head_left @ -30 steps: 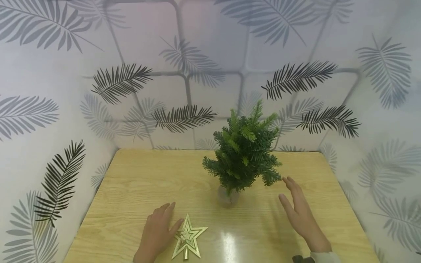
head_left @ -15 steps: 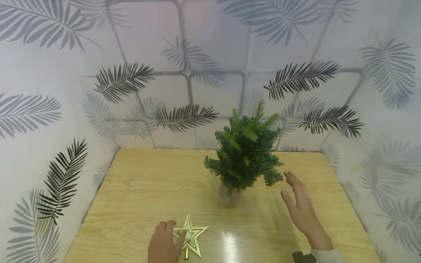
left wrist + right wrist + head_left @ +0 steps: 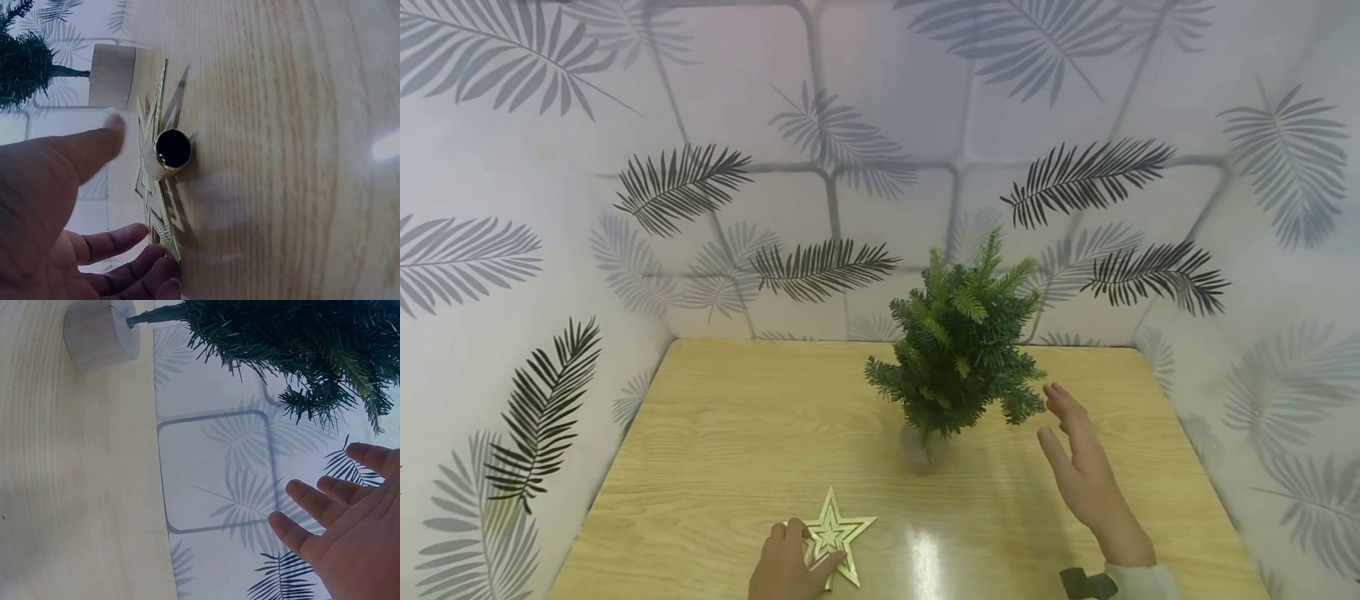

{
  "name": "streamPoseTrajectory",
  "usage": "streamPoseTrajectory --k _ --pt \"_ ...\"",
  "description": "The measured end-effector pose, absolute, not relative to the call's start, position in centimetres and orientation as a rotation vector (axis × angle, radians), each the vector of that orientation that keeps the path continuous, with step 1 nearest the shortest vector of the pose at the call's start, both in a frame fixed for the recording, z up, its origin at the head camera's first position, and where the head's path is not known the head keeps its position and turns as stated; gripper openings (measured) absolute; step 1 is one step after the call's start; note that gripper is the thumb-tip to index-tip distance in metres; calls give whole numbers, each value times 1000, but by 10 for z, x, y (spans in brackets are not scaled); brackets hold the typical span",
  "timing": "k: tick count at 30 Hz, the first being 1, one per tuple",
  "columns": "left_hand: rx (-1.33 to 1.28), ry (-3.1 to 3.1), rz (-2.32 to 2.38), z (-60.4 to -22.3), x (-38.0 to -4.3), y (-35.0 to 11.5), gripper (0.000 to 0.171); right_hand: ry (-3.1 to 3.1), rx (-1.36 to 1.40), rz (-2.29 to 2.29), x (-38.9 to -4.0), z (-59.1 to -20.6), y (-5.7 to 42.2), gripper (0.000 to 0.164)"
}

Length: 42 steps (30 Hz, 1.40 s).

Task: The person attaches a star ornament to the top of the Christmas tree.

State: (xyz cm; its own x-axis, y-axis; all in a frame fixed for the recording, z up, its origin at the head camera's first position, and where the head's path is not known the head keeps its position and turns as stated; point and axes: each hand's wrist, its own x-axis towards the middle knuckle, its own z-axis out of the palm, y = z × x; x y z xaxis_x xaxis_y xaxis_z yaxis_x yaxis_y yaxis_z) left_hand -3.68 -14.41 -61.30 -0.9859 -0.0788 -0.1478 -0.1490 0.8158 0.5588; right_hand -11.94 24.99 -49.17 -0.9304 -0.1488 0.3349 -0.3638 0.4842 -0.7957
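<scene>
A gold star tree topper (image 3: pixel 830 536) lies flat on the table near its front. Over its left side is my left hand (image 3: pixel 790 567), the fingertips at the star's left points and the thumb across its lower part. In the left wrist view the thumb (image 3: pixel 94 145) stands apart above the star, while the fingertips touch its edge; the hollow socket (image 3: pixel 171 149) faces the camera. A small artificial Christmas tree (image 3: pixel 962 358) stands upright on a round wooden base (image 3: pixel 100 334). To its right hovers my right hand (image 3: pixel 1086 475), fingers spread and holding nothing, fingertips close to the lower branches.
The light wood table (image 3: pixel 722 417) reaches back to a wall (image 3: pixel 880 100) with a leaf pattern, which also closes in at left and right. A dark strap (image 3: pixel 1086 583) shows at the right wrist. Light glares on the tabletop at front centre.
My left hand has moved right and toward the front edge, from beside the star to over its left side, its fingers bending more. My right hand has risen only slightly.
</scene>
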Motion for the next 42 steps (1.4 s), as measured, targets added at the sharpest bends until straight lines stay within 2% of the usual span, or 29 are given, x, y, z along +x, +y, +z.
streamPoseTrajectory --k 20,26,29,33,39,42 --pt "-327 2708 806 -610 -34 -136 71 -2431 479 1403 -123 -479 241 57" --pt "-344 2636 922 -607 -33 -139 80 -2465 460 1393 -123 -479 243 58" --pt "-269 2620 1047 -611 -32 -143 69 -2454 462 1403 -123 -478 244 59" --pt "-121 2547 1184 -619 -33 -149 46 -2430 485 1404 -124 -477 245 60" --pt "-106 2492 1139 -614 -32 -156 68 -2414 494 1396 -126 -476 245 60" --pt "-146 2449 1200 -611 -30 -157 53 -2418 489 1401 -127 -475 245 59"
